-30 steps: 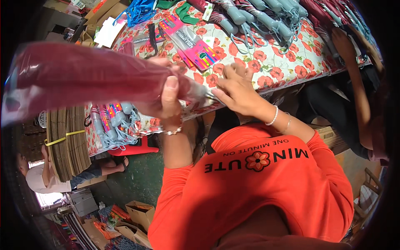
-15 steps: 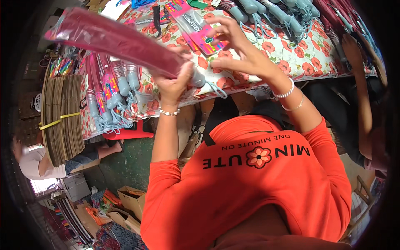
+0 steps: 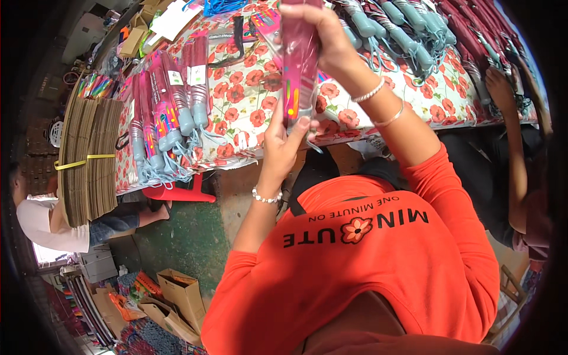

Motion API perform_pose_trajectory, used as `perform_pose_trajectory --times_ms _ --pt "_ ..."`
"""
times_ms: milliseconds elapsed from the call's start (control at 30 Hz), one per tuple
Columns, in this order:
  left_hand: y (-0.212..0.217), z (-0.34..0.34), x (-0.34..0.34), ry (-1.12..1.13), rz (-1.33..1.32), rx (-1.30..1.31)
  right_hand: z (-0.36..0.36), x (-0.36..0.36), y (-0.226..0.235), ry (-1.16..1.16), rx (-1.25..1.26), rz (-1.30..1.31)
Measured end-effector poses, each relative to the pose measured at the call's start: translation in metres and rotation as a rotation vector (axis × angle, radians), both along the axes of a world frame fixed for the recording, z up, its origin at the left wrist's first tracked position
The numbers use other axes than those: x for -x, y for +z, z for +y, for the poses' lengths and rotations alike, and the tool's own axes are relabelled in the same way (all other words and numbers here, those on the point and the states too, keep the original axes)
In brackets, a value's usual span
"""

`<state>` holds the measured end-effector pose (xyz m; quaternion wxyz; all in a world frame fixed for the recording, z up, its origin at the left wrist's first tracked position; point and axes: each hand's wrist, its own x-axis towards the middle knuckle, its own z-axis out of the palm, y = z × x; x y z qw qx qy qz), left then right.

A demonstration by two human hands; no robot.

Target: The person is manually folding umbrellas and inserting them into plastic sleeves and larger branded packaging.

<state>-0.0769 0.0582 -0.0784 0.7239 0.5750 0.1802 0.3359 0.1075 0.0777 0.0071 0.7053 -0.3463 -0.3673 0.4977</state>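
Note:
A maroon folded umbrella (image 3: 300, 59) points away from me over the table, with a clear plastic sleeve and a pink printed card along it. My left hand (image 3: 284, 139) is closed round its near end, where the grey handle is mostly hidden by the fingers. Farther up, my right hand (image 3: 331, 44) grips the umbrella and sleeve near the far end. Left of them, several maroon umbrellas with grey handles (image 3: 186, 121) lie side by side on the flowered tablecloth (image 3: 236, 94).
More grey-handled umbrellas (image 3: 402, 41) are piled at the far right, where a co-worker's hand (image 3: 500, 89) rests among maroon ones. A strapped cardboard stack (image 3: 89, 160) stands at the left. Below the table are a red stool (image 3: 177, 192) and open cartons (image 3: 177, 296). Another person sits at the far left.
The umbrella has swung from leaning left to pointing away from me. My right hand, apart and open before, now grips it. The pink card and clear sleeve are now along the umbrella.

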Motion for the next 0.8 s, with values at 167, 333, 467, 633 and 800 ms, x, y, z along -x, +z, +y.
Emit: perform_pose_trajectory --times_ms 167,333,467,633,800 --pt "0.018 -0.015 -0.001 -0.092 -0.255 0.218 0.019 -0.014 0.012 0.005 0.135 0.158" --pt "0.032 0.002 -0.014 0.110 -0.334 0.227 0.006 0.044 -0.021 -0.550 -0.261 -0.530" --pt "0.033 0.015 -0.022 0.300 -0.280 0.115 -0.022 0.064 -0.044 -0.362 -0.252 -0.759" --pt "0.025 0.050 0.003 -0.133 -0.548 0.310 -0.069 0.048 -0.044 -0.119 -0.227 -0.885" --pt "0.033 0.024 -0.002 -0.347 -0.606 0.591 -0.047 -0.026 -0.015 -0.083 -0.185 0.045"
